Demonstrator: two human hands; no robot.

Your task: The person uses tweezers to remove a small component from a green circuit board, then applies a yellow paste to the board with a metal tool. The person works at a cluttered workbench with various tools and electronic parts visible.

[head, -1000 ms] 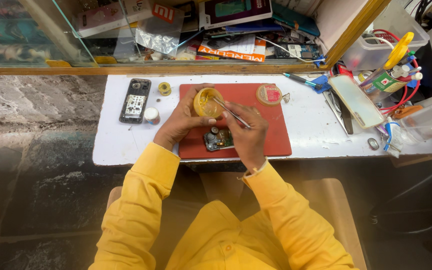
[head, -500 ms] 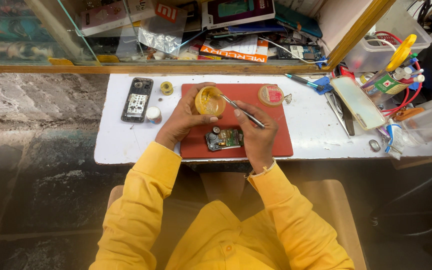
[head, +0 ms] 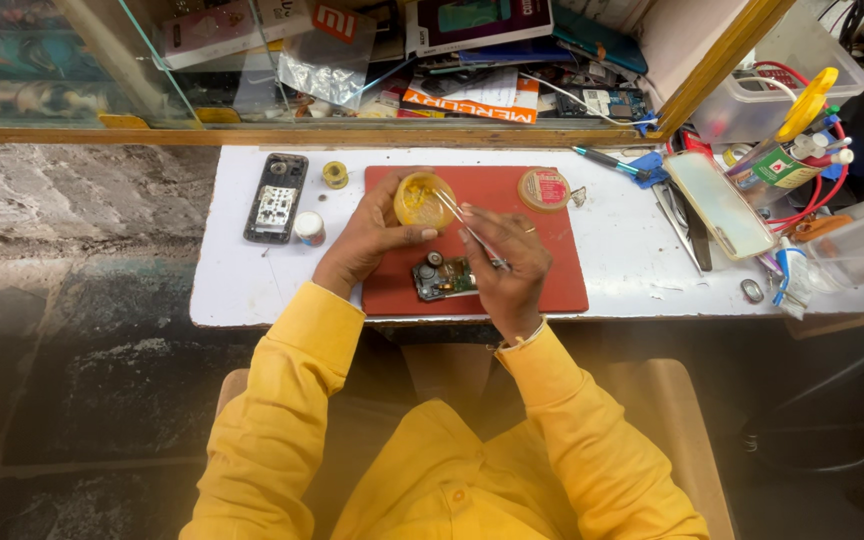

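Note:
A small round tub of yellow paste (head: pixel 422 200) sits on the red work mat (head: pixel 552 270), and my left hand (head: pixel 367 240) holds it by its rim. My right hand (head: pixel 505 265) grips thin metal tweezers (head: pixel 467 225) whose tips dip into the tub. A small green circuit board (head: pixel 442 278) lies on the mat just below both hands. My yellow sleeves fill the lower part of the view.
An opened phone (head: pixel 275 197), a small yellow tape roll (head: pixel 335 174) and a white cap (head: pixel 309 228) lie on the white table (head: pixel 242 290) at left. A round lid (head: pixel 544 188), a pen (head: pixel 607 160), a phone screen (head: pixel 717 205), bottles and cables crowd the right.
My right hand has drawn back toward me from the board while the tweezer tips went into the tub. My left hand stays on the tub.

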